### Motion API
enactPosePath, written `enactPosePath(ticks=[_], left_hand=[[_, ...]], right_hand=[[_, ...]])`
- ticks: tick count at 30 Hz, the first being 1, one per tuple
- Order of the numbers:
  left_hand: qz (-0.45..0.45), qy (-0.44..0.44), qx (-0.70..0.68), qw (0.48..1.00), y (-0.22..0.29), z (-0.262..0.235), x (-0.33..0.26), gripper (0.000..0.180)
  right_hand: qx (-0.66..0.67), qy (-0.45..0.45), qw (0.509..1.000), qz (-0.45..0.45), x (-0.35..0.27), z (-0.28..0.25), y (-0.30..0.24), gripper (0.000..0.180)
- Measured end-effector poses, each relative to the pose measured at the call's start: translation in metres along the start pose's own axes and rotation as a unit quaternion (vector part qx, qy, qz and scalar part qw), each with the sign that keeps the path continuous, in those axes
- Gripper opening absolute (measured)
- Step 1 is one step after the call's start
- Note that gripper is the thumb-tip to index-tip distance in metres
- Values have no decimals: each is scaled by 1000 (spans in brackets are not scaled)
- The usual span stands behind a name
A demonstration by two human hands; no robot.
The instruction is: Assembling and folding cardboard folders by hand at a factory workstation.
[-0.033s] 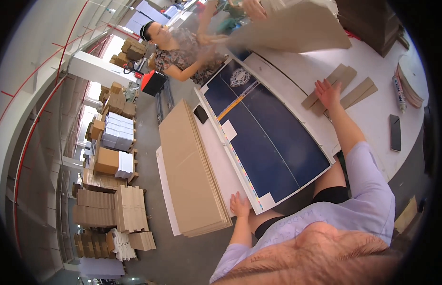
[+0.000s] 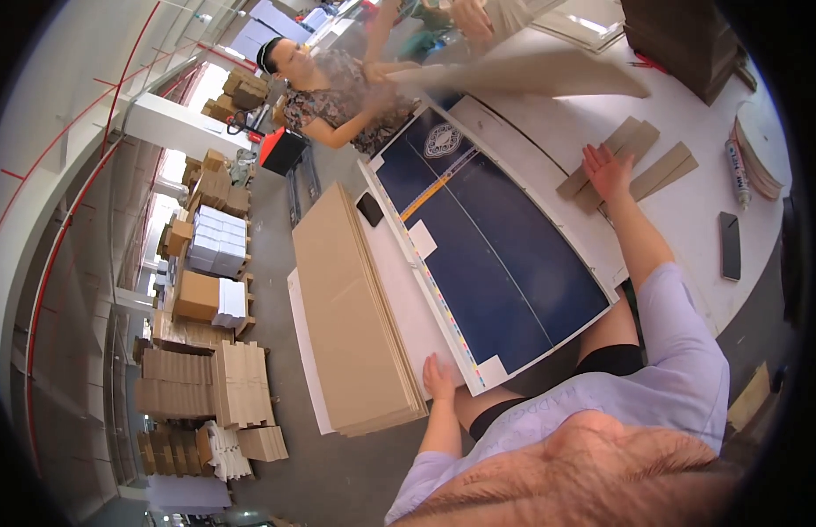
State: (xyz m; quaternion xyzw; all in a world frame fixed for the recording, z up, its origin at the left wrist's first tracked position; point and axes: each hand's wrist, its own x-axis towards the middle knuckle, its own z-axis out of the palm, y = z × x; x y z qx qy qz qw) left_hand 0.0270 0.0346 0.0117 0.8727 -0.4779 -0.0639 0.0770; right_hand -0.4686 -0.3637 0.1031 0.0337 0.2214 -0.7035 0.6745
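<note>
My right hand lies with spread fingers over a fan of brown cardboard strips. Near the table's front edge, my left hand rests open beside a stack of large brown cardboard sheets; whether it touches the stack I cannot tell. Between my hands is a dark blue printed sheet with white borders and a white ornament at its far end. A yellow ruler-like strip lies across it. At the far side, other hands and a blurred brown board are over the table.
A person in a patterned top stands at the far left. On the right are a black phone, a glue tube and a roll of tape. Another dark phone lies by the sheet. Stacked cartons line the left.
The brown board at the far side has tilted to a nearly edge-on view, baring a framed piece behind it. My left hand has shifted very slightly left; my right hand has hardly moved.
</note>
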Motion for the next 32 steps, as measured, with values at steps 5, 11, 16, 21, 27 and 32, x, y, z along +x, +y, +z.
enactPosePath(ticks=[5,11,16,21,27,32], left_hand=[[103,-10,-472,875,80,-39,45,55],[-78,-287,-723,623,280,-59,97,79],[-117,-447,-759,460,365,-44,133,85],[-44,-403,-779,477,424,-61,115,48],[-99,-277,-810,507,420,-92,93,55],[0,-299,-822,484,331,-126,74,68]], right_hand=[[16,30,997,-70,0,-23,-14,81],[14,27,999,24,19,-48,-2,53],[-70,-7,997,32,39,-44,-21,47],[-160,18,987,16,44,-53,-43,38],[-158,-23,987,7,-3,-6,-45,41],[-111,-227,964,84,-81,15,-73,73]])
